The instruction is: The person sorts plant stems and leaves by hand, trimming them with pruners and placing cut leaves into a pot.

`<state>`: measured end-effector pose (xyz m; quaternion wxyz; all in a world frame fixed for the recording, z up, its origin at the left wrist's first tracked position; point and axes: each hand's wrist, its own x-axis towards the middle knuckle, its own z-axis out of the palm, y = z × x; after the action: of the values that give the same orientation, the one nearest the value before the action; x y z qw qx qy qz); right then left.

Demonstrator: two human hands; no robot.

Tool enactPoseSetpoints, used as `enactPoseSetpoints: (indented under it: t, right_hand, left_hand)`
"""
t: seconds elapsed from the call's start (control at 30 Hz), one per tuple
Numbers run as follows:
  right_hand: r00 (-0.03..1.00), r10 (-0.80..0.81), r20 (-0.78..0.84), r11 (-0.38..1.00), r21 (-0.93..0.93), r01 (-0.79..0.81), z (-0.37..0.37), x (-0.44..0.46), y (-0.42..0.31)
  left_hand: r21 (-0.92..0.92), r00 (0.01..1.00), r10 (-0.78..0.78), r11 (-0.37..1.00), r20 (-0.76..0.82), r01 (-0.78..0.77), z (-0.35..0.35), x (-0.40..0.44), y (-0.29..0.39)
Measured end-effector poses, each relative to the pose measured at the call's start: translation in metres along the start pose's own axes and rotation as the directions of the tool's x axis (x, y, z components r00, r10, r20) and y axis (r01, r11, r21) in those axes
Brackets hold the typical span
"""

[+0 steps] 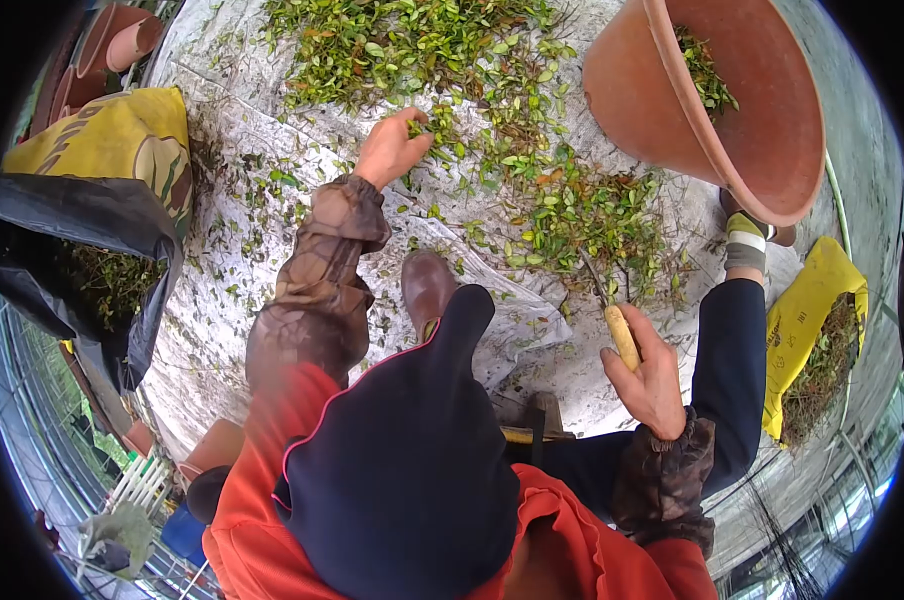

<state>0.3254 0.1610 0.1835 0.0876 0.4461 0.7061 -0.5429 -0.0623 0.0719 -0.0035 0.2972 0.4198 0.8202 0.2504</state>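
Observation:
My left hand (394, 148) reaches to the near edge of a spread of green leafy clippings (412, 45). Its fingers curl toward the thumb, with a bit of green leaf showing between them. In my right hand (652, 380) is a hand tool with a pale wooden handle (623, 338). A thin dark metal shaft (594, 276) runs from the handle into a smaller patch of leaves and twigs (592, 215); its tip is hard to make out, so I cannot tell the tool's exact kind. Both forearms wear brown patterned sleeve covers.
A white sheet (242, 200) lies under the clippings. At upper right a large terracotta-coloured pot (622, 90) tilts, with leaves inside. An open black-and-yellow bag (102, 210) stands left; a yellow bag of dry plant matter (802, 340) lies right. My brown boot (428, 285) is between my hands.

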Motion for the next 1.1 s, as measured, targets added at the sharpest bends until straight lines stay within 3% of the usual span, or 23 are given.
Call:
enactPoseSetpoints:
  t: [0.07,0.2,0.3,0.4,0.43,0.67,0.83,0.93,0.97,1.07,1.1]
  right_hand:
    - [1.000,0.002,-0.005,1.000,0.000,-0.002,0.000,0.000,-0.001]
    - [0.999,-0.040,-0.034,0.999,0.000,0.040,-0.001,0.000,0.000]
    - [0.997,-0.070,-0.045,0.997,0.009,0.071,-0.001,-0.002,0.000]
    - [0.999,-0.046,-0.021,0.999,0.024,0.046,0.000,-0.003,0.003]
    - [0.999,-0.035,-0.014,0.999,0.016,0.035,-0.001,-0.003,0.002]
    - [1.000,-0.023,-0.011,0.999,0.024,0.023,-0.002,-0.001,0.001]
    - [0.999,-0.047,-0.006,0.999,0.025,0.048,-0.001,-0.001,0.000]
    - [0.995,-0.095,-0.006,0.995,-0.031,0.095,-0.002,-0.001,0.004]
    - [0.995,-0.095,0.007,0.993,-0.069,0.096,-0.001,-0.004,0.006]
    - [0.990,-0.136,0.036,0.974,-0.179,0.141,0.001,-0.002,0.012]
    - [0.988,-0.146,0.053,0.970,-0.190,0.154,0.002,-0.002,0.015]
  left_hand:
    - [0.104,0.996,-0.034,0.994,0.083,0.025,0.002,0.007,-0.006]
    - [-0.380,0.974,-0.063,0.914,0.217,0.144,-0.011,-0.004,0.004]
    - [-0.632,0.919,-0.099,0.698,0.381,0.337,-0.036,-0.027,0.036]
    - [-0.763,0.926,-0.094,0.541,0.365,0.355,-0.036,-0.031,0.026]
    - [-0.790,0.944,-0.109,0.522,0.313,0.322,-0.033,-0.032,0.023]
    - [-0.835,0.935,-0.126,0.423,0.331,0.352,-0.010,-0.034,0.015]
    - [-0.659,0.880,-0.174,0.603,0.441,0.450,0.002,-0.036,0.033]
    - [-0.449,0.912,-0.091,0.848,0.400,0.281,0.021,-0.035,0.036]
    - [-0.397,0.873,-0.123,0.855,0.472,0.335,0.022,-0.039,0.039]
    - [-0.230,0.791,-0.066,0.939,0.609,0.256,0.025,-0.050,0.050]
    - [-0.262,0.793,0.120,0.964,0.597,0.052,0.032,-0.053,0.043]
